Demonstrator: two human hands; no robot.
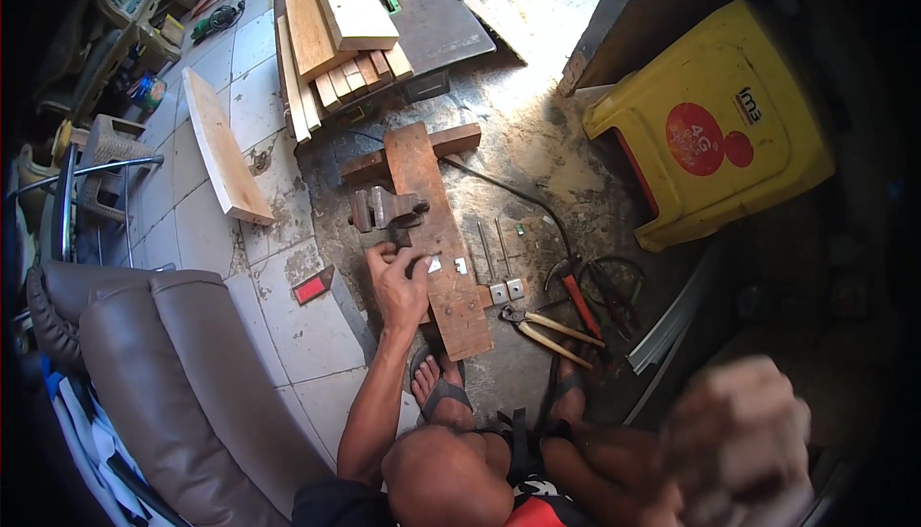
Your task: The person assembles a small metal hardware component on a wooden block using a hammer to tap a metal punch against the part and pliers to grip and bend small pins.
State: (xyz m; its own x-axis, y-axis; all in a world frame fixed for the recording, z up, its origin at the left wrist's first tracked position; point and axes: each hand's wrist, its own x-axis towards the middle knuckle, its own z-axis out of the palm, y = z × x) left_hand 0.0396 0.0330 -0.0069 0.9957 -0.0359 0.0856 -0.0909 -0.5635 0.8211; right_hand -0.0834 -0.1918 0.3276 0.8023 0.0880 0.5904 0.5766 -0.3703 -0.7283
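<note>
My left hand (399,289) is at the left edge of a worn wooden board (462,324), just below a small metal vise (386,209). Its fingers are curled, with thumb and forefinger close together; whatever lies between them is too small to name. By the fingertips, a small shiny metal piece (435,265) rests on the board, and a second metal piece (460,266) sits to its right. Raised at the lower right, my right hand (739,426) is smeared by motion, so its fingers and anything in them cannot be made out.
Right of the board lie pincers (549,327) with pale handles, a red-handled tool (579,299), a black cable (523,193) and two thin rods with square metal plates (507,290). A yellow plastic stool (710,134) stands right, a brown cushioned seat (182,383) left, stacked wood (350,9) beyond.
</note>
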